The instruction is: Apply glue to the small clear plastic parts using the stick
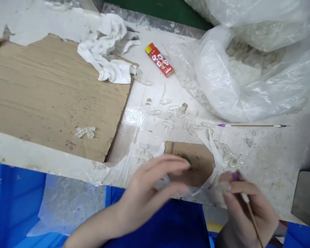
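Observation:
My left hand (150, 189) hovers at the table's near edge, fingers stretched out toward a small brown cardboard patch (193, 162); it is motion-blurred and holds nothing that I can see. My right hand (248, 210) is closed in a pinch on a thin brush (249, 208) with a wooden handle and purple band, its tip near a small clear piece (220, 187) at my fingertips. Several small clear plastic pieces (228, 155) lie scattered on the white tabletop just beyond both hands.
A second thin brush (250, 125) lies on the table by a big clear bag (237, 69) of clear pieces. A red lighter (160, 60), crumpled white cloth (105, 48) and cardboard sheet (49, 89) lie farther back. Blue bins (12, 203) sit below the edge.

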{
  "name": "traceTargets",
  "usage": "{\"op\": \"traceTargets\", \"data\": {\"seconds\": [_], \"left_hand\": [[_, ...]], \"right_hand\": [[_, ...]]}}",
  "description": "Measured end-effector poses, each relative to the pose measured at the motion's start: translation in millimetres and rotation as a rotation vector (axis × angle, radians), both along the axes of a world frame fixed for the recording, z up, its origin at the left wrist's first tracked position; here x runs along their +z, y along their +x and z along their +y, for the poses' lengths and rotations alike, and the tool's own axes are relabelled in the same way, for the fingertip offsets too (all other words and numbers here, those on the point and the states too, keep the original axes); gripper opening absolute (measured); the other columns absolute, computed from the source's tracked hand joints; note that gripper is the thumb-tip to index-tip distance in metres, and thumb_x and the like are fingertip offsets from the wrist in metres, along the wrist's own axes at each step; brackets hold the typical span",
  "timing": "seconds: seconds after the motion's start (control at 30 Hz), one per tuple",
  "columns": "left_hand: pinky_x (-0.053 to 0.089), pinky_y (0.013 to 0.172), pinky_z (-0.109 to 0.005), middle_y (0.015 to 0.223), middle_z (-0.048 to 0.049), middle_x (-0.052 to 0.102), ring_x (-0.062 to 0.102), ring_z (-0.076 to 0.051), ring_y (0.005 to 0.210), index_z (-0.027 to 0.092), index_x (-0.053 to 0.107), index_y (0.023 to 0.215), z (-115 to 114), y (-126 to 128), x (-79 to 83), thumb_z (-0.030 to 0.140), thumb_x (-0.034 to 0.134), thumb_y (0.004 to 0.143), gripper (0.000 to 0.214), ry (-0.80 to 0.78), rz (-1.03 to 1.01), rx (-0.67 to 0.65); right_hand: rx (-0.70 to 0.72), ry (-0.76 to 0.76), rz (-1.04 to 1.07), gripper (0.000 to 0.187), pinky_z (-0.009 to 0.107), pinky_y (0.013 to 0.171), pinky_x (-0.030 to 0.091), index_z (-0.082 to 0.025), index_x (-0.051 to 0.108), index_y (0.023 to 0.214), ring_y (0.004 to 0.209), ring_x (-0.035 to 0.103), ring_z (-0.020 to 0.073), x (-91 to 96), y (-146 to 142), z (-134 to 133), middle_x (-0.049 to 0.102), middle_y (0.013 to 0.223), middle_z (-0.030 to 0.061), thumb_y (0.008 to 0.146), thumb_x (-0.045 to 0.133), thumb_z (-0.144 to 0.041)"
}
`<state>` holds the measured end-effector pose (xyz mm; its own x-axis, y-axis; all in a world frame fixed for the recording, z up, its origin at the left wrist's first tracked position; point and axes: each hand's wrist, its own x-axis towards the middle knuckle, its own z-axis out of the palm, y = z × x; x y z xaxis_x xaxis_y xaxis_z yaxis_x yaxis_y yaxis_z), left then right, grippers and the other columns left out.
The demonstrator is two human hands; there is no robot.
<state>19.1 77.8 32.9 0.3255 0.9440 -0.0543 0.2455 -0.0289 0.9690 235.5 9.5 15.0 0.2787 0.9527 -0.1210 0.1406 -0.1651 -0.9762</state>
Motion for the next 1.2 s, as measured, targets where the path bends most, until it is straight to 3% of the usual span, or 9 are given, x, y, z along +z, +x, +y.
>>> {"op": "traceTargets", "data": {"seconds": [0.07, 0.17, 0.33, 0.4, 0.53, 0.73, 1.0, 1.1, 1.2], "left_hand": [[0.066, 0.093, -0.037, 0.113, -0.0118, 0.081, 0.078, -0.026, 0.104, 0.017, 0.075, 0.113, 14, -6, -7.0, 0.016, 0.064, 0.104, 0.014, 0.256, 0.289, 0.111], [0.062, 0.096, -0.047, 0.121, -0.0144, 0.079, 0.073, -0.031, 0.108, 0.015, 0.072, 0.116, 32, -8, -19.2, 0.005, 0.055, 0.103, 0.024, 0.479, 0.602, 0.061], [0.061, 0.089, -0.049, 0.115, -0.0165, 0.077, 0.069, -0.034, 0.1, 0.014, 0.072, 0.11, 42, 0, -35.2, 0.003, 0.051, 0.101, 0.025, 0.509, 0.795, -0.032], [0.061, 0.084, -0.046, 0.106, -0.0122, 0.078, 0.069, -0.031, 0.094, 0.018, 0.072, 0.101, 41, -2, -36.4, 0.003, 0.051, 0.101, 0.026, 0.497, 0.766, 0.003], [0.062, 0.081, -0.035, 0.1, -0.0046, 0.079, 0.074, -0.024, 0.09, 0.023, 0.072, 0.1, 33, -11, -26.4, 0.005, 0.056, 0.101, 0.024, 0.45, 0.56, 0.108], [0.063, 0.081, -0.023, 0.094, 0.0045, 0.081, 0.077, -0.016, 0.089, 0.027, 0.077, 0.098, 9, -17, -6.5, -0.003, 0.068, 0.089, 0.033, 0.084, 0.049, 0.307], [0.066, 0.079, -0.022, 0.095, -0.0002, 0.083, 0.078, -0.017, 0.085, 0.026, 0.082, 0.099, -10, -17, -2.5, 0.002, 0.079, 0.086, 0.028, -0.044, -0.028, 0.183], [0.068, 0.074, -0.021, 0.092, -0.0035, 0.083, 0.08, -0.017, 0.079, 0.023, 0.084, 0.094, -10, -13, -2.9, 0.009, 0.082, 0.087, 0.016, -0.05, -0.093, 0.106], [0.068, 0.069, -0.019, 0.089, -0.0049, 0.084, 0.08, -0.017, 0.075, 0.021, 0.084, 0.094, -11, -6, -3.6, 0.009, 0.08, 0.089, 0.014, -0.041, -0.178, 0.066]], "right_hand": [[-0.127, 0.043, -0.275, 0.008, 0.035, 0.062, 0.045, -0.025, 0.079, 0.093, 0.07, 0.063, 0.0213, -4.9, 12, 5, 0.07, 0.08, 0.0036, 0.089, 0.081, -0.018], [-0.144, 0.149, -0.523, 0.01, 0.035, 0.061, 0.041, -0.026, 0.082, 0.098, 0.062, 0.055, 0.0184, -8.6, 21, 17, 0.065, 0.072, 0.0011, 0.091, 0.08, -0.02], [-0.01, 0.215, -0.216, 0.039, 0.036, 0.063, 0.047, -0.025, 0.07, 0.135, 0.074, 0.061, 0.0218, -11.2, 0, 15, 0.069, 0.087, 0.0059, 0.108, 0.049, -0.044], [0.037, 0.196, -0.121, 0.038, 0.035, 0.065, 0.052, -0.026, 0.066, 0.137, 0.079, 0.065, 0.0222, -12.3, -12, 11, 0.07, 0.093, 0.0065, 0.108, 0.048, -0.042], [0.219, 0.181, -0.215, 0.023, 0.028, 0.061, 0.055, -0.025, 0.07, 0.114, 0.071, 0.066, 0.0176, -14.2, -29, 14, 0.072, 0.089, 0.0045, 0.099, 0.058, -0.012], [0.267, 0.309, -0.377, 0.028, 0.025, 0.051, 0.053, -0.025, 0.064, 0.105, 0.061, 0.065, 0.0161, -20.7, -33, 21, 0.069, 0.077, 0.0008, 0.09, 0.062, -0.001], [0.306, 0.366, -0.412, 0.03, 0.029, 0.052, 0.055, -0.026, 0.067, 0.106, 0.061, 0.065, 0.0186, -26.5, -32, 22, 0.069, 0.075, 0.002, 0.09, 0.062, -0.001], [0.222, 0.352, -0.25, 0.023, 0.031, 0.054, 0.055, -0.027, 0.066, 0.108, 0.062, 0.062, 0.018, -21.5, -36, 17, 0.066, 0.077, 0.0019, 0.096, 0.06, -0.008], [0.07, 0.266, 0.173, 0.01, 0.028, 0.051, 0.05, -0.028, 0.066, 0.105, 0.057, 0.052, 0.0152, -11.1, -48, 14, 0.055, 0.073, -0.0023, 0.104, 0.058, -0.023]]}}
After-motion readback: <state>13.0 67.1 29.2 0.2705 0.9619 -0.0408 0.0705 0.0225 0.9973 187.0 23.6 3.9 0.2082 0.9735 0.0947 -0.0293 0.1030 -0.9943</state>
